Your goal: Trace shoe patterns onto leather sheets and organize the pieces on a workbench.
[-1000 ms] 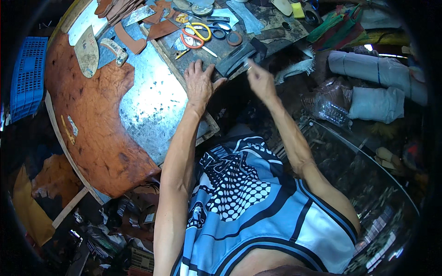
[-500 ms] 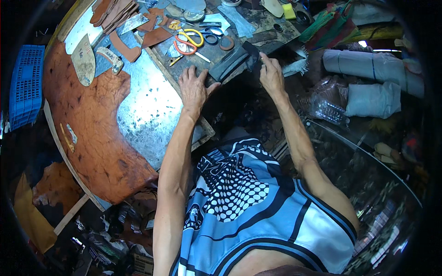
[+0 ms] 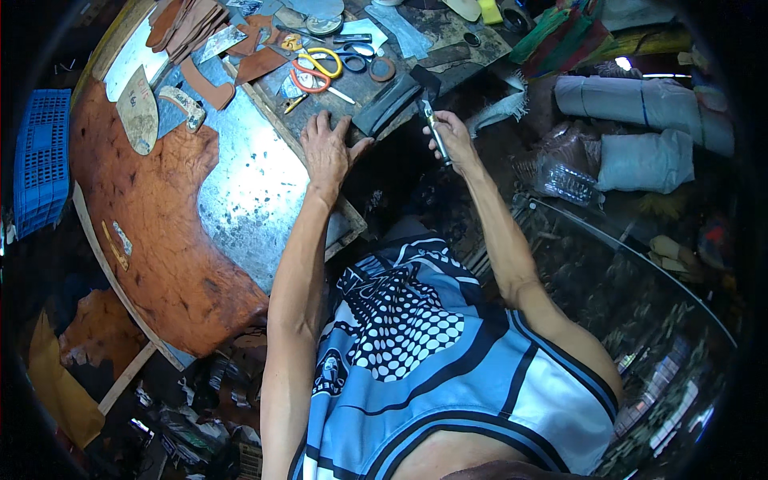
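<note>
My left hand (image 3: 326, 156) rests on the workbench edge, fingers apart and holding nothing. Close to its thumb lies a folded bundle of black sheet material (image 3: 384, 106), with a dark flap at its far right end. My right hand (image 3: 456, 144) is closed around a slim silver hand tool (image 3: 433, 128) that looks like a utility knife. The tool's upper end points at the bundle's right side; whether they touch I cannot tell. Beyond the bundle lie scissors with red and yellow handles (image 3: 318, 70) and a brown tape roll (image 3: 382, 70).
A large brown hide (image 3: 144, 208) hangs over the metal sheet (image 3: 248, 192) at left. Leather pieces (image 3: 192, 28) and a pale sole-shaped template (image 3: 138, 112) lie on the bench. A blue crate (image 3: 42, 160) stands far left; wrapped rolls (image 3: 640, 112) lie at right.
My right hand has drawn back toward me from the bundle's right end, and the silver tool now shows in it. My left hand stays at the bench edge. The whole view has shifted slightly.
</note>
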`<state>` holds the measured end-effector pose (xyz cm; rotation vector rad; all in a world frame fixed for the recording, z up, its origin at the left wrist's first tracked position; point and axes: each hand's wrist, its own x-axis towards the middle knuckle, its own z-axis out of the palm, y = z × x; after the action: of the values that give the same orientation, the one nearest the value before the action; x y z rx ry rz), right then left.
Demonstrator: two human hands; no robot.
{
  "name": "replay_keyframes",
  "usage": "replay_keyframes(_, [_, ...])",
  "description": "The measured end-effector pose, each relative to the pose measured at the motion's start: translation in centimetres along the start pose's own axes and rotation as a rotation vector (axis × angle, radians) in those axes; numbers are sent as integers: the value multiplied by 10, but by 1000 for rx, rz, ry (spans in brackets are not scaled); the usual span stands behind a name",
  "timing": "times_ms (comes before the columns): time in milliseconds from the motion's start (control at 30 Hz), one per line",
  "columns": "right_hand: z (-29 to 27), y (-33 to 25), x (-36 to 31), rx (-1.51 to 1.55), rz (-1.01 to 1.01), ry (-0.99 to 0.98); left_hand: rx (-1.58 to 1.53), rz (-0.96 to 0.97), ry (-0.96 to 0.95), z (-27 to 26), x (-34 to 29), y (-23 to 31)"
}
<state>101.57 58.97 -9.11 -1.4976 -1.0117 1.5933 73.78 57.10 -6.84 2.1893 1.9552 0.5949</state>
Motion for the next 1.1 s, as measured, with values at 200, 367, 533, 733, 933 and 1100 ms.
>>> replay_keyframes(200, [45,-4,-93,256,169,219,-67,4,95,-33,-21,-8])
replay_keyframes(367, [120,-18,-178,235,166,176,-262,28,174,-92,-38,-44])
replay_keyframes(533, [197,-13,-220,-259,97,112,-227,-72,430,-158,-47,-180])
replay_keyframes(733, [291,-5,-263,-586,-27,177,-25,-326,294,-201,-34,-345])
replay_keyframes(933, [346,9,-294,-668,-20,293,27,-309,106,-200,2,-387])
replay_keyframes(1100, [379,2,-300,-746,44,351,81,-279,49,-198,17,-400])
